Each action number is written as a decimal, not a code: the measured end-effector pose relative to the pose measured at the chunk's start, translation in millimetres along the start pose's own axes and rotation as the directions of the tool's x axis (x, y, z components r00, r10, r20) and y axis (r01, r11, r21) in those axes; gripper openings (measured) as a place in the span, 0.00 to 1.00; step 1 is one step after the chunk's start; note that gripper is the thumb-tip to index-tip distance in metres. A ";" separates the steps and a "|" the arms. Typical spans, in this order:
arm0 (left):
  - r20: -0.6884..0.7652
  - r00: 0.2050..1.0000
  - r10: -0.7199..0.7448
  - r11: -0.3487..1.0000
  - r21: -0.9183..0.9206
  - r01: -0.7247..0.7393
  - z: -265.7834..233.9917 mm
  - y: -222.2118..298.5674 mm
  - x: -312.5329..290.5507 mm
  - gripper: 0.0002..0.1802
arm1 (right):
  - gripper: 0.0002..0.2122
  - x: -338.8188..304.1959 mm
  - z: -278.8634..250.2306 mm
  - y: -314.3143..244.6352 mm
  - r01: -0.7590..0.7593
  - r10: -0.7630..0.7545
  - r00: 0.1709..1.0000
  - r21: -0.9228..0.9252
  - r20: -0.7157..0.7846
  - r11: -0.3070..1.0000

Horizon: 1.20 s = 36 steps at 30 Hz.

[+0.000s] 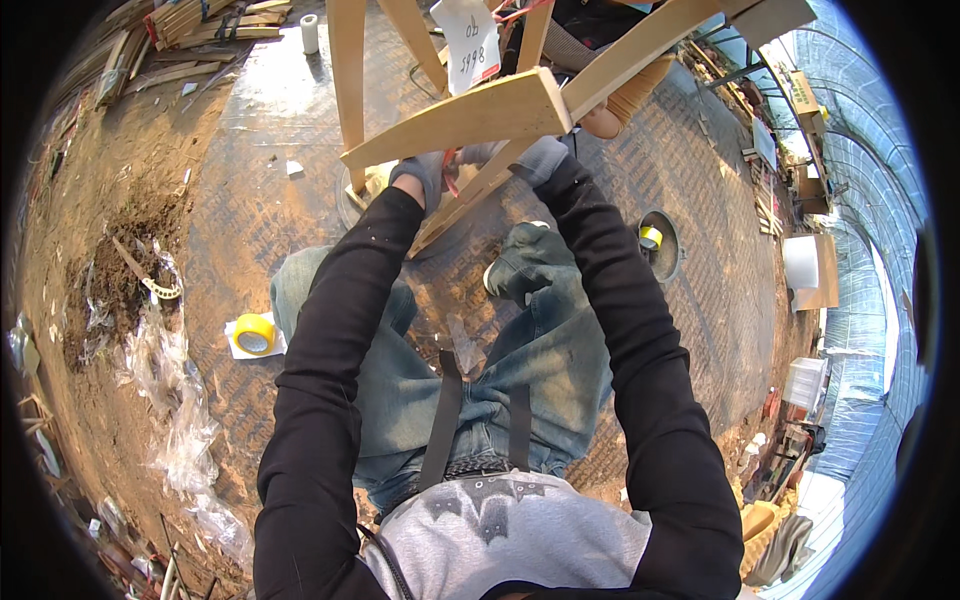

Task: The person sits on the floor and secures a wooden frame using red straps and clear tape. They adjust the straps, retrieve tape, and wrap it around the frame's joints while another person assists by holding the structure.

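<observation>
Both my hands wear grey gloves and work low inside a frame of pale wooden slats, below a curved wooden board. Closed fingers of my left hand meet a thin red cord or strip; the board hides part of them. My right hand is bent around a slanting wooden slat, its fingertips reaching behind it toward the left hand. What lies between the hands is mostly hidden. Above the board, a white paper tag with handwriting hangs among the upright slats.
Beyond the frame a person's hand and brown ribbed cuff show. Yellow tape lies left of my legs; a dark bowl holding another roll stands right. A curved saw, plastic film and stacked wood lie left.
</observation>
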<state>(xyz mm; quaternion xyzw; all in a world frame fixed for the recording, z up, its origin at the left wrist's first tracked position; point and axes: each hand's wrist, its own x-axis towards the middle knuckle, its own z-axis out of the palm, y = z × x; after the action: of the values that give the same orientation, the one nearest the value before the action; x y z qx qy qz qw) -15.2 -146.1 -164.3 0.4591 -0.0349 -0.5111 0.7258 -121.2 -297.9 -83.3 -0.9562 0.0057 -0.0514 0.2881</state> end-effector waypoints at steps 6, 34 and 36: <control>-0.036 0.999 -0.027 0.997 -0.071 0.024 -25.0 -25.4 30.2 0.22 | 0.09 -2.8 6.5 -10.6 -0.112 0.116 0.987 0.042 -0.108 0.993; 0.169 0.877 0.449 -0.090 0.986 -0.143 16.3 12.5 -37.4 0.19 | 0.13 14.5 -10.6 -45.1 -0.203 0.204 0.977 0.017 -0.062 0.979; 0.144 0.889 0.435 -0.024 0.989 -0.149 8.9 6.7 -31.2 0.18 | 0.13 17.5 -4.5 -35.3 -0.215 0.215 0.974 -0.001 -0.072 0.977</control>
<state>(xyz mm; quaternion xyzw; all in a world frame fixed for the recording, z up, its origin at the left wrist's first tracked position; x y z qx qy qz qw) -29.9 -127.2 -141.4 0.8594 -0.3945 -0.1277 0.2993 -104.9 -271.6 -58.4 -0.9487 0.1196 -0.0541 0.2875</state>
